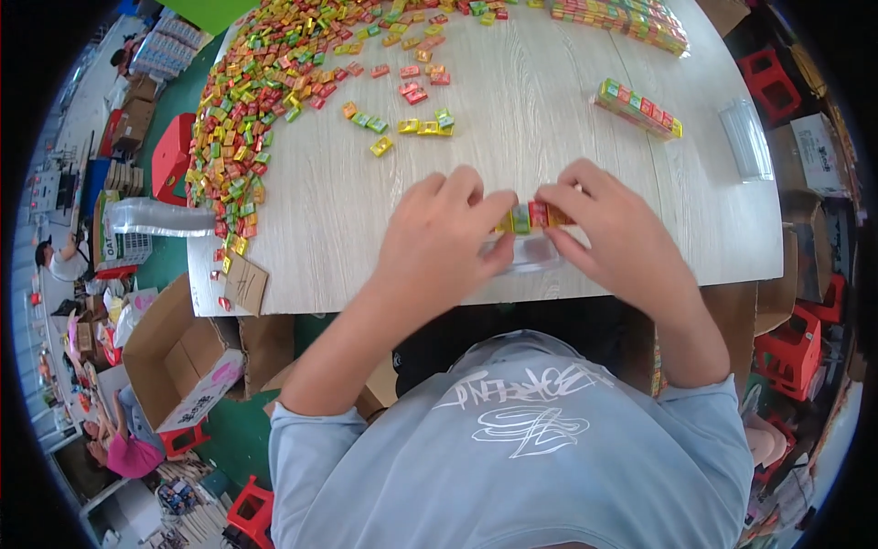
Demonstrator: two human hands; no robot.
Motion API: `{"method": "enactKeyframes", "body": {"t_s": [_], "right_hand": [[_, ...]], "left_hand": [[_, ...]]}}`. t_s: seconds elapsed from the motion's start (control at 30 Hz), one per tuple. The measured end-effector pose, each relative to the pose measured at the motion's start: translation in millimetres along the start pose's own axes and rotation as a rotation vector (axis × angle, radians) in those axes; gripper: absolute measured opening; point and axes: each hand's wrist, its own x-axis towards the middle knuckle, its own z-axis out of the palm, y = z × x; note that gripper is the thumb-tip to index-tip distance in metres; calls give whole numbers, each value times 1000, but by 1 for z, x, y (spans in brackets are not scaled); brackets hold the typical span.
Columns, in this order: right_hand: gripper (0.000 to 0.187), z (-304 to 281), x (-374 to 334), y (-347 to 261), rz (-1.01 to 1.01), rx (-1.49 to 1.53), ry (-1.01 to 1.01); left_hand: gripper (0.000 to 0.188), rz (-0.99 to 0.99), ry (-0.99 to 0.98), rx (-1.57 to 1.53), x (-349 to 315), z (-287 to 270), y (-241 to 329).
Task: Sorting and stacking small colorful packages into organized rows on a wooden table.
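Near the front edge of the table, my left hand and my right hand pinch the two ends of a short row of small wrapped sweets, yellow, green, red and orange. Just below the row, a clear plastic tray lies between my hands, partly hidden by them. Farther off, a few loose yellow and green sweets lie on the tabletop. A finished-looking block of sweets in a line rests beyond my right hand.
A big heap of loose sweets covers the table's left side. Stacked sweet rows sit at the far right. Nested clear trays lie at the right edge; more trays jut past the left edge. An open carton stands below left.
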Motion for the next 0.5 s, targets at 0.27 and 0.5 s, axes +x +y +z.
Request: {"method": "enactKeyframes", "body": {"t_s": [0.27,0.5], "right_hand": [[36,42,-19,-3,86,106,-31],[33,75,-56,12,105,-66,88]], "left_hand": [[43,-64,54,94,-51,26,3],[52,-1,209,135,-88,67,2]]}}
